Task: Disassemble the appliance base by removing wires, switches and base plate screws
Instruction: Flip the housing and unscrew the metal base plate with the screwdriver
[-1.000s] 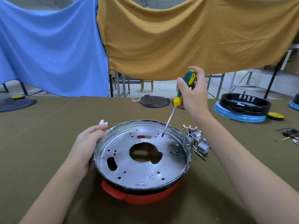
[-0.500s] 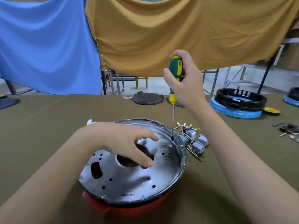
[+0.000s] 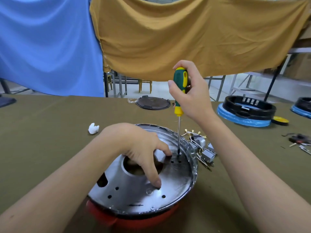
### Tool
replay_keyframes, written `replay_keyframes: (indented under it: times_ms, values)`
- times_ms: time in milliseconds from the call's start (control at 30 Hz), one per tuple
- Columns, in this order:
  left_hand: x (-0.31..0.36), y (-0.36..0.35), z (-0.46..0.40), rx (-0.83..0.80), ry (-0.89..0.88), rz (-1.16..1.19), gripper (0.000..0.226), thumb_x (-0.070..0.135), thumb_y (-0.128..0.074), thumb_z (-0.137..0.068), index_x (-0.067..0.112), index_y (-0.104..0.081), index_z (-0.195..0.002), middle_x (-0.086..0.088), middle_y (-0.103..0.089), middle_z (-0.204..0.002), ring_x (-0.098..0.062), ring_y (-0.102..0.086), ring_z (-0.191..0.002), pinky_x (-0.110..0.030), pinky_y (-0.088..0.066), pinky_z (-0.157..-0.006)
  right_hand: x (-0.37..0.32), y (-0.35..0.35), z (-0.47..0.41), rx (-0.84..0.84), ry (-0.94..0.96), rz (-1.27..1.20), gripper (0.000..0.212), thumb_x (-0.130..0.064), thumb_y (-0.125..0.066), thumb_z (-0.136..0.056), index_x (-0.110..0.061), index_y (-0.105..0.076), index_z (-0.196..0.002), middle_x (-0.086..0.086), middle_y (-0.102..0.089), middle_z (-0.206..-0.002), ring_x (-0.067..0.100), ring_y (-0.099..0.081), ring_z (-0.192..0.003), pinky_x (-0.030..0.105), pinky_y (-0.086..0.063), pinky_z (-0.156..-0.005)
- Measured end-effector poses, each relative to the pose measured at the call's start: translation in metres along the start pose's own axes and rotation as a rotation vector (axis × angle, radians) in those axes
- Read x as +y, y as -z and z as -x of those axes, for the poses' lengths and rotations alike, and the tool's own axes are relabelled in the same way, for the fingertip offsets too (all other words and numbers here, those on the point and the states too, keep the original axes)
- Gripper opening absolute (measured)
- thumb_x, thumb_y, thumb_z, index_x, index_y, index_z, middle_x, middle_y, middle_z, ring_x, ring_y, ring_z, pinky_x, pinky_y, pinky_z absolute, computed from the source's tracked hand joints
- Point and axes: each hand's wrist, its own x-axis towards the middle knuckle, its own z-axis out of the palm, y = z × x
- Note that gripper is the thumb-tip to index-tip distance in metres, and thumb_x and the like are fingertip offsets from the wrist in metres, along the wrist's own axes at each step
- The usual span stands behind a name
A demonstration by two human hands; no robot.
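— Gripping the green-and-yellow screwdriver (image 3: 179, 91) in the right hand (image 3: 191, 91), fingers curling round the handle, shaft standing nearly upright, tip sitting on a base plate screw (image 3: 180, 153) near the far right rim.

— And bracing with the left hand (image 3: 139, 148): spreading fingers over the silver base plate (image 3: 176, 179), one fingertip (image 3: 169, 153) pressing just beside the tip, thumb (image 3: 157, 182) pressing nearer the front edge. Not curling round anything.

— Worrying about that fingertip. Slipping out of the screw head, likely from pushing off-axis, and stabbing straight into it.

— Also watching the tilt: plate leaning on the red base (image 3: 131, 217), low on the left, high on the right. Rocking under downward pressure, probably, and camming the tip out, chewing the screw head.

— Resting all of it on the olive desk (image 3: 50, 132), cloth-covered, possibly sliding too.

— Lying loose just beside the rim, on the right: removed switches and wires (image 3: 202, 148). Risking snagging those with the wrist or sweeping them off while turning.

— Losing the freed screw through one of the plate's open holes, too, possibly.
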Motion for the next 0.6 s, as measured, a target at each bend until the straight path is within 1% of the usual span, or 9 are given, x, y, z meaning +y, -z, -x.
replay_keyframes:
  times_ms: [100,167,233,267,300,433,500,567,600]
  values:
    - [0.000,0.001,-0.002,-0.014,0.005,0.001,0.085,0.064,-0.077,-0.070,0.058,-0.030,-0.141,0.015,-0.032,-0.128,-0.020,-0.045,-0.121,-0.039,-0.046,-0.101,0.000,0.002,0.001,0.017,-0.013,-0.002,0.022,-0.016,-0.062,-0.093,-0.015,-0.051,-0.112,0.005,-0.042,-0.072,0.015,-0.040,-0.059,0.022,-0.038,-0.053]
    - [0.001,0.002,-0.004,-0.012,0.000,0.005,0.083,0.060,-0.078,-0.071,0.053,-0.034,-0.142,0.014,-0.037,-0.126,-0.018,-0.049,-0.113,-0.031,-0.051,-0.094,0.001,0.005,0.001,0.032,-0.031,-0.007,0.022,-0.016,-0.061,-0.093,-0.016,-0.051,-0.112,0.000,-0.041,-0.070,0.013,-0.040,-0.059,0.025,-0.039,-0.052]
    - [0.002,0.003,-0.009,0.003,-0.031,0.010,0.078,0.049,-0.080,-0.076,0.040,-0.042,-0.144,0.010,-0.051,-0.130,-0.013,-0.053,-0.100,-0.007,-0.048,-0.066,0.003,0.007,0.002,0.036,-0.039,-0.008,0.022,-0.016,-0.061,-0.093,-0.017,-0.051,-0.112,-0.005,-0.040,-0.068,0.014,-0.040,-0.059,0.029,-0.041,-0.051]
    - [0.002,0.004,-0.013,0.008,-0.037,0.010,0.074,0.045,-0.079,-0.078,0.035,-0.045,-0.143,0.007,-0.056,-0.129,-0.010,-0.053,-0.095,-0.004,-0.041,-0.054,0.003,0.007,0.002,0.037,-0.037,-0.006,0.022,-0.016,-0.061,-0.093,-0.017,-0.051,-0.112,-0.005,-0.040,-0.068,0.014,-0.040,-0.059,0.030,-0.041,-0.051]
    - [0.003,0.004,-0.016,0.006,-0.035,0.013,0.073,0.042,-0.079,-0.079,0.031,-0.047,-0.143,0.005,-0.058,-0.129,-0.009,-0.053,-0.093,-0.005,-0.037,-0.049,0.004,0.007,0.002,0.038,-0.035,-0.001,0.022,-0.016,-0.061,-0.093,-0.017,-0.051,-0.112,-0.006,-0.040,-0.069,0.014,-0.040,-0.059,0.029,-0.041,-0.051]
    - [0.002,0.003,-0.022,0.002,-0.037,0.025,0.073,0.044,-0.081,-0.076,0.031,-0.049,-0.140,0.005,-0.060,-0.126,-0.010,-0.054,-0.092,-0.008,-0.036,-0.053,0.004,0.005,0.001,0.042,-0.035,-0.004,0.022,-0.018,-0.061,-0.093,-0.019,-0.051,-0.113,-0.008,-0.040,-0.069,0.010,-0.041,-0.059,0.024,-0.040,-0.052]
    - [0.001,0.004,-0.022,-0.008,-0.045,0.033,0.075,0.047,-0.082,-0.074,0.035,-0.048,-0.139,0.006,-0.056,-0.124,-0.011,-0.055,-0.093,-0.012,-0.044,-0.059,0.004,0.004,0.002,0.046,-0.031,-0.007,0.022,-0.018,-0.061,-0.093,-0.019,-0.051,-0.113,-0.008,-0.041,-0.069,0.011,-0.041,-0.058,0.024,-0.040,-0.052]
    - [-0.001,0.006,-0.019,-0.022,-0.015,0.024,0.080,0.055,-0.084,-0.068,0.047,-0.043,-0.137,0.011,-0.044,-0.120,-0.018,-0.055,-0.102,-0.029,-0.055,-0.078,0.002,0.004,0.002,0.049,-0.046,-0.005,0.023,-0.017,-0.061,-0.093,-0.019,-0.051,-0.113,-0.006,-0.040,-0.069,0.016,-0.041,-0.058,0.030,-0.041,-0.050]
    - [-0.001,0.007,-0.018,-0.024,0.005,0.013,0.083,0.058,-0.084,-0.065,0.052,-0.041,-0.135,0.011,-0.039,-0.117,-0.022,-0.054,-0.107,-0.038,-0.056,-0.086,0.001,0.004,0.002,0.047,-0.052,0.003,0.023,-0.017,-0.061,-0.093,-0.019,-0.050,-0.113,-0.004,-0.040,-0.069,0.019,-0.041,-0.058,0.033,-0.042,-0.049]
